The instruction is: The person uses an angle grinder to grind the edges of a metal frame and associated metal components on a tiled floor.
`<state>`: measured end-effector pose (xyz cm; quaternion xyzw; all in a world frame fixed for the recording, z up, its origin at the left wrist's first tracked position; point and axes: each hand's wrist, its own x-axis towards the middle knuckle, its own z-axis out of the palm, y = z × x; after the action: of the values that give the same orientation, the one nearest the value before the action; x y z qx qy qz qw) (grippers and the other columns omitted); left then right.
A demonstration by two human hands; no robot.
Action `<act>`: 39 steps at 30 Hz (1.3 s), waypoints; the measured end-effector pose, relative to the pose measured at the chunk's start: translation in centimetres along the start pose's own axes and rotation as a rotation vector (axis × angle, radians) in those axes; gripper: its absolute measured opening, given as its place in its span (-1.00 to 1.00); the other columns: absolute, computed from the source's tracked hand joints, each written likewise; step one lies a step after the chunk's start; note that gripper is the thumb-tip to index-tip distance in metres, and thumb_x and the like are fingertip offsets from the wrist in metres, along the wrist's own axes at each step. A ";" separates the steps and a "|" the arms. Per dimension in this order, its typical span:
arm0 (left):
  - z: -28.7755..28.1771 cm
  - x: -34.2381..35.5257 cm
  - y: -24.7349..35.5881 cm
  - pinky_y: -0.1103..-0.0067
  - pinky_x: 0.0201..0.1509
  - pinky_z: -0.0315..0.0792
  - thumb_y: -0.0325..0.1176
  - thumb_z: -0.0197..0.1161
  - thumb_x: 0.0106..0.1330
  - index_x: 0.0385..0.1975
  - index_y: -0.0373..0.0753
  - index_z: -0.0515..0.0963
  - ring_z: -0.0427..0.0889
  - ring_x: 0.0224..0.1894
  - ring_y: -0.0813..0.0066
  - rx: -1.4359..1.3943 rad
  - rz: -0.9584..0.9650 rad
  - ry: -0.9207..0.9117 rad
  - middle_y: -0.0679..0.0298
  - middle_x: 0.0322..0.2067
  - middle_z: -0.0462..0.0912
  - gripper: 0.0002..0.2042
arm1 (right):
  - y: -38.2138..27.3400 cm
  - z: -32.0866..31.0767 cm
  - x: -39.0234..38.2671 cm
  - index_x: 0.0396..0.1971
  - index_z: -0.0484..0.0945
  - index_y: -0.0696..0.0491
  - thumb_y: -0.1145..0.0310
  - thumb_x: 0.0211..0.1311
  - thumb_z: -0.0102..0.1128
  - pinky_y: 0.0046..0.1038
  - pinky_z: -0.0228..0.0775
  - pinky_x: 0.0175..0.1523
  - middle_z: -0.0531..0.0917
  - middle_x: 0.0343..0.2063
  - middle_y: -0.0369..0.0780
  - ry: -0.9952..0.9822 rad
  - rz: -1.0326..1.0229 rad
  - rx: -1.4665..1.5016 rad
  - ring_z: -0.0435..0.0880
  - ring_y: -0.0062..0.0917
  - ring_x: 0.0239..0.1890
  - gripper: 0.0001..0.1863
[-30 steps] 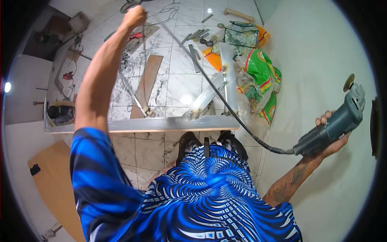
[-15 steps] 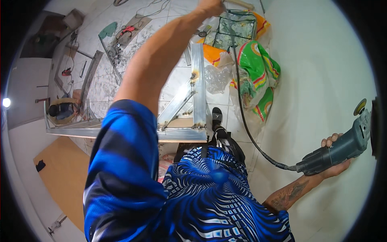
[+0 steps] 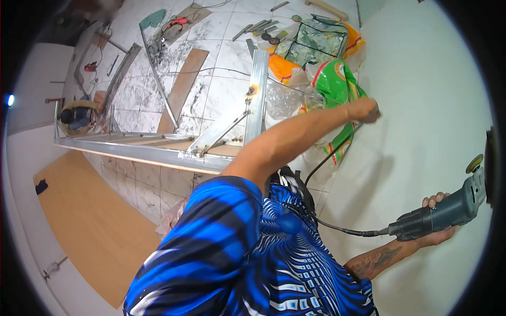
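A pale wall (image 3: 421, 79) filled the right side. Left of it stretched a long silver metal frame (image 3: 255, 110) with scorched joints, its near corner hidden by the person's left arm (image 3: 300, 134), which also covered part of a crumpled green plastic sack (image 3: 331, 79). Near the wall was a dark grey cylindrical angle grinder (image 3: 450, 211), the right hand (image 3: 440, 236) wrapped around its body, palm mostly underneath. The left hand (image 3: 365, 110), its fingers hard to make out, seemed closed on the grinder's thin black rubber cable (image 3: 363, 233). Smallest was its round yellowish disc (image 3: 474, 164).
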<state>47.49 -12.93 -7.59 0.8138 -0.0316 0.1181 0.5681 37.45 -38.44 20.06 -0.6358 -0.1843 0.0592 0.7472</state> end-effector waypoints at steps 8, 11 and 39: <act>11.7 -6.1 4.1 0.12 -0.17 0.52 -0.06 0.06 0.30 -0.49 -0.32 0.66 0.65 -0.33 -0.18 -0.143 0.048 -0.296 -0.13 -0.41 0.67 -0.58 | 0.4 0.8 0.6 0.01 0.34 0.27 -0.25 0.26 -0.03 -0.35 0.42 -0.24 0.50 -0.29 -0.04 -0.086 -0.001 -0.026 0.52 -0.38 -0.38 -0.23; 14.8 -9.7 4.5 0.17 -0.27 0.49 -0.01 0.09 0.31 -0.51 -0.32 0.64 0.59 -0.44 -0.13 -0.218 0.045 -0.438 -0.08 -0.50 0.66 -0.56 | 0.4 0.3 0.8 0.01 0.35 0.26 -0.25 0.26 -0.05 -0.36 0.41 -0.19 0.49 -0.27 -0.05 -0.133 0.012 -0.034 0.50 -0.39 -0.33 -0.23; -3.7 -45.1 11.1 0.52 0.04 0.45 0.10 0.14 0.41 0.21 -0.37 0.30 0.51 -0.01 0.51 -1.194 -0.353 0.697 0.19 -0.04 0.52 -0.36 | 18.7 23.0 -19.8 -0.16 0.58 0.16 0.00 0.44 0.02 -0.56 0.38 -0.29 0.59 -0.41 -0.31 -0.852 0.480 -0.667 0.48 -0.69 -0.38 -0.54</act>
<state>1.06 -17.12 -6.47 0.2717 0.2248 0.2400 0.9045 13.78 -20.04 0.80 -0.7805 -0.3279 0.4154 0.3327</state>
